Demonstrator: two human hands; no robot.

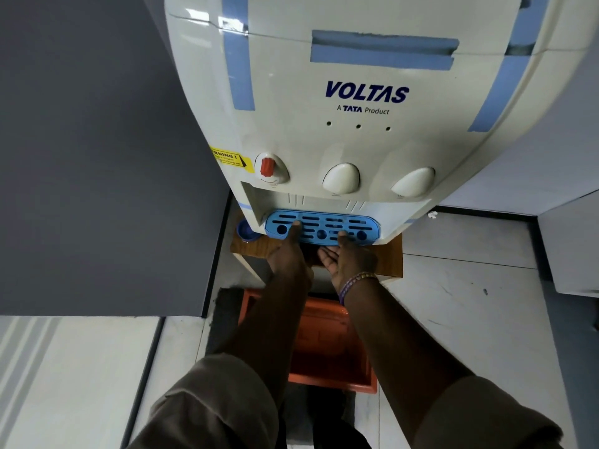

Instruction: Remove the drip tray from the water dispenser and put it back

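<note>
The blue drip tray (322,229) sits in the recess at the base of the white water dispenser (356,102), below its three taps. The left hand (288,257) and right hand (350,259) each lay a thumb on the tray's slotted top, fingers tucked under its near edge, gripping it.

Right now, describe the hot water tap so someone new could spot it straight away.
Find the white Voltas water dispenser. Below the logo, above the blue drip tray, three taps sit in a row. The hot tap is the one furthest left in view, beside the yellow warning sticker, and the only red one; the other two are white.
</note>
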